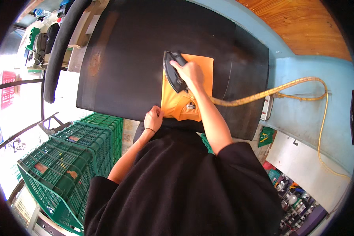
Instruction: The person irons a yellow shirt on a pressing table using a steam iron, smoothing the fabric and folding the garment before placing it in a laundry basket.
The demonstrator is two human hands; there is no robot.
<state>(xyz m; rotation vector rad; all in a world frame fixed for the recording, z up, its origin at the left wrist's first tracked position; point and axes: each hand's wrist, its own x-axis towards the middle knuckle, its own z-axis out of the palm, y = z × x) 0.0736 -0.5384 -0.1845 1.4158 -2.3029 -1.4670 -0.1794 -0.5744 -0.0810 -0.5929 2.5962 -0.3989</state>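
A folded orange-yellow shirt (205, 66) lies on a black padded ironing table (135, 53), its collar and buttoned placket towards my body. My right hand (190, 72) grips the handle of a black clothes iron (174, 76), which rests on the left part of the shirt. The iron's tip points away from me. A yellow fabric-covered cord (247, 97) runs to the right from beneath my right forearm. My left hand (154, 118) pinches the shirt's near left corner at the table's front edge.
Green plastic crates (62, 165) stand at the left, below the table's level. A dark padded bar (59, 53) rises beyond the table's left side. The cord loops against the light blue wall (301, 70) at the right. A white board (301, 165) and a crowded shelf (296, 203) are at the lower right.
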